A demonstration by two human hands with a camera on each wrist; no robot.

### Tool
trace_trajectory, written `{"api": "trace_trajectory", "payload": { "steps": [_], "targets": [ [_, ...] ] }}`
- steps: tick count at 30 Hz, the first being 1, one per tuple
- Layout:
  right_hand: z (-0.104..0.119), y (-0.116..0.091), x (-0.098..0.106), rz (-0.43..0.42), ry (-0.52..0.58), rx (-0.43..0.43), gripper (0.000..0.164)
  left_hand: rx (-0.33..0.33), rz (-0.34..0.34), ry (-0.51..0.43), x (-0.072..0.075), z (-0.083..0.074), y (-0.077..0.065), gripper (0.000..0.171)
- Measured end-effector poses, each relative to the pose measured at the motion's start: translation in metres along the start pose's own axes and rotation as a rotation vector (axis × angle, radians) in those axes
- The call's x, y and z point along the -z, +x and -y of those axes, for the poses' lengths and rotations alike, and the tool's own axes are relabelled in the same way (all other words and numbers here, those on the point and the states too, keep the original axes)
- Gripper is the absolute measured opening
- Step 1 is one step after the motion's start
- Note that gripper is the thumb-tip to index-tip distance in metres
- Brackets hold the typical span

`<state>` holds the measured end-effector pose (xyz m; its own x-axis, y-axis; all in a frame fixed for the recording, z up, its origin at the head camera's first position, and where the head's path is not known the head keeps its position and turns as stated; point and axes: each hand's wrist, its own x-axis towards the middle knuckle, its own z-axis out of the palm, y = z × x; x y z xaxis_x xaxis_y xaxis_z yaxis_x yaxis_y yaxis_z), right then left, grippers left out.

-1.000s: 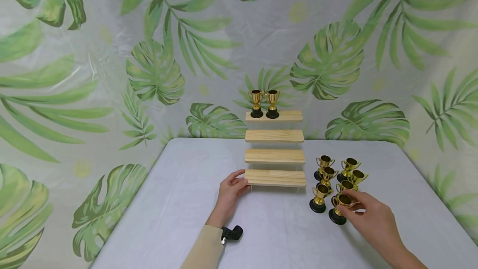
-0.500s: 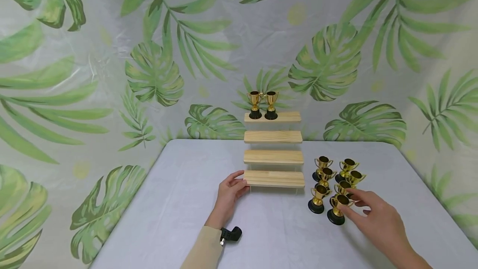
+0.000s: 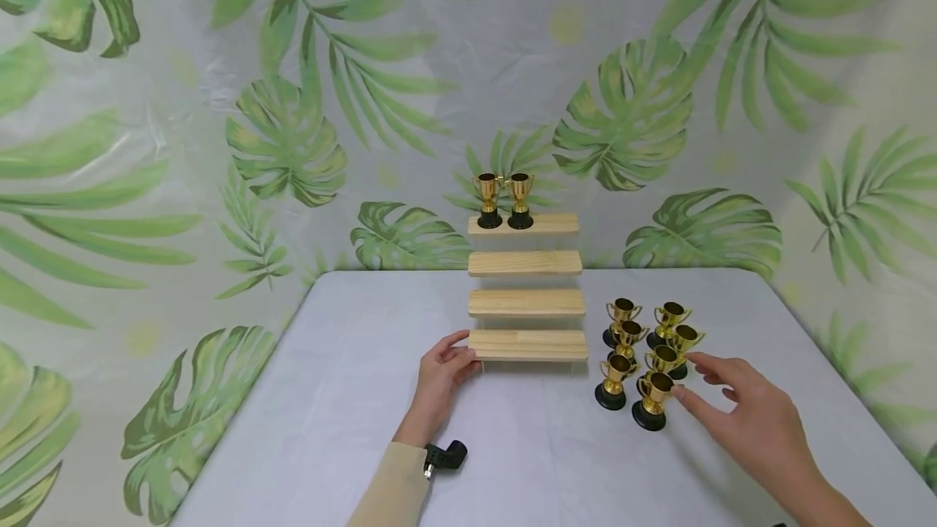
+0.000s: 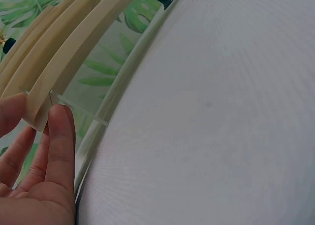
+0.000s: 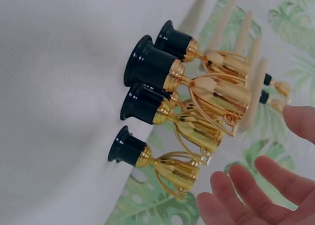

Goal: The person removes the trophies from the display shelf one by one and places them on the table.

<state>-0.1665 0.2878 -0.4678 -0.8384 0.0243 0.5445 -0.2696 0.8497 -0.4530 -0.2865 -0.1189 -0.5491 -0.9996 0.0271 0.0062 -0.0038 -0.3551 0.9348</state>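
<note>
A small gold trophy cup [image 3: 654, 401] with a black base stands upright at the front of a group of several on the right. My right hand [image 3: 754, 409] is beside it, thumb and forefinger spread near its right handle. In the right wrist view, the loosely bent fingers [image 5: 248, 193] show a gap from the trophy cups [image 5: 221, 94]. My left hand [image 3: 437, 385] pinches the left end of the lowest wooden board [image 3: 527, 344] of a four-step display stand. In the left wrist view, the fingers [image 4: 60, 141] lie against that board's end [image 4: 38, 104], by a clear support [image 4: 81, 109].
Two trophy cups, a left one [image 3: 488, 200] and a right one [image 3: 520, 200], stand on the top board [image 3: 556, 224]. Behind the white-covered table [image 3: 351, 397] hangs a leaf-patterned cloth [image 3: 410, 120]. A black wrist device [image 3: 446, 456] sits at my left sleeve.
My right hand's thumb and fingers have come away from the front trophy cup, slightly to the right. The left hand keeps its hold on the board. The head view has shifted a little.
</note>
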Motion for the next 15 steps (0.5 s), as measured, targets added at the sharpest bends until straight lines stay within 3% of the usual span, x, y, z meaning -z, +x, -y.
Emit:
{"api": "trace_trajectory", "payload": {
  "steps": [15],
  "targets": [
    [0.0039,0.0085,0.004,-0.023,0.047,0.026,0.052,0.012,0.01,0.012,0.0008,-0.0012,0.0009,0.048]
  ]
}}
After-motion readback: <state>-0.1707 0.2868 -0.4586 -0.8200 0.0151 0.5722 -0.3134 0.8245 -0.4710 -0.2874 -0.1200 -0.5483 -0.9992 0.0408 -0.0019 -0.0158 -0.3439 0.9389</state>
